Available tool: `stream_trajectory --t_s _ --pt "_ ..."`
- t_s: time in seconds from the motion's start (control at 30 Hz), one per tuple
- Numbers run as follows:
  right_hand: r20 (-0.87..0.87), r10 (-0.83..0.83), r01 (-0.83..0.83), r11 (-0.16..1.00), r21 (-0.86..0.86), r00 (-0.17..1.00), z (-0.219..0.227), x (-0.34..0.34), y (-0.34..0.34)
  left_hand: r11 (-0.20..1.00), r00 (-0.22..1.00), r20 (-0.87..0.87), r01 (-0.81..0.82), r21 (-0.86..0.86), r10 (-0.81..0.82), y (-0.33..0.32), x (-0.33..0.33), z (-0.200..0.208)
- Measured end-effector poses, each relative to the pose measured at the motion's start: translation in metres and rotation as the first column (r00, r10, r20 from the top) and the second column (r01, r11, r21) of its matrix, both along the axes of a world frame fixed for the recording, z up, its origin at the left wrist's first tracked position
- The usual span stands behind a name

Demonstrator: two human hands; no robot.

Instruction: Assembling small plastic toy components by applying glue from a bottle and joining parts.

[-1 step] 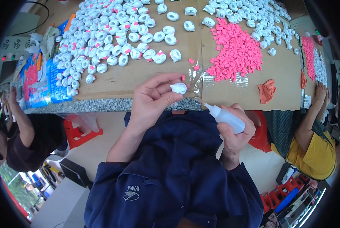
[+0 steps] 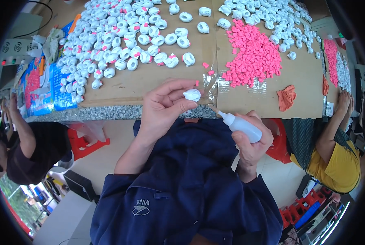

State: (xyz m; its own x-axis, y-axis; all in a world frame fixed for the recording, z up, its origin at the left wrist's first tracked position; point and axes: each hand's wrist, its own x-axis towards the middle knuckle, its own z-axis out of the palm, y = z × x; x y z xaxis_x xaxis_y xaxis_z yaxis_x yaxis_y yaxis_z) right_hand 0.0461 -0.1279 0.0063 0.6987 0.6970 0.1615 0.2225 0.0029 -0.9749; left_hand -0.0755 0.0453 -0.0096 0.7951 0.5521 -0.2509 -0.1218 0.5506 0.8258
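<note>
A worker in a navy shirt (image 2: 178, 179) faces a speckled-edged desk (image 2: 117, 113). The right hand (image 2: 254, 143) wraps its grip around a pale squeeze bottle (image 2: 249, 130), the thin nozzle aimed toward 10 o'clock, apart from a small white piece (image 2: 192, 95). The left hand (image 2: 160, 104) pinches that piece between thumb and fingers above the desk's near side, at 10 o'clock from the bottle. Read from the piece, a crumpled orange cloth (image 2: 286, 98) lies at 3 o'clock on brown cardboard (image 2: 309, 77). Loose pink bits (image 2: 211, 72) dot 1 o'clock. Beyond, a pink heap (image 2: 254, 57) spreads at 2 o'clock, pink-trimmed white pieces (image 2: 116, 51) crowd 10 o'clock, and more white pieces (image 2: 256, 18) sit farthest, between 1 and 2.
</note>
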Motion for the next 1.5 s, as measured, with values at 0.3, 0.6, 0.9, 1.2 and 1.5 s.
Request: stream_trajectory --t_s 0.3,0.6,0.9,1.2,1.5 --pt "-0.005 0.009 -0.010 0.996 -0.088 1.000 0.000 -0.003 0.005 0.961 0.999 0.050 -0.029 0.274 0.016 -0.007 0.000 -0.004" --pt "-0.027 -0.009 0.006 0.996 -0.086 1.000 -0.001 -0.001 0.004 0.957 1.000 0.009 -0.020 0.289 0.018 -0.007 0.001 -0.003" --pt "-0.034 0.017 -0.019 0.997 -0.073 0.999 0.001 -0.002 0.006 0.956 1.000 0.014 -0.026 0.292 0.023 -0.007 0.002 -0.002" --pt "-0.080 -0.014 0.009 0.998 -0.064 0.997 -0.005 0.003 -0.004 0.967 1.000 0.017 -0.007 0.255 0.003 -0.005 0.002 -0.005" --pt "-0.043 -0.148 0.150 0.988 0.035 0.988 -0.020 0.016 0.006 0.993 0.999 0.009 0.052 0.111 -0.053 -0.011 -0.003 0.003"
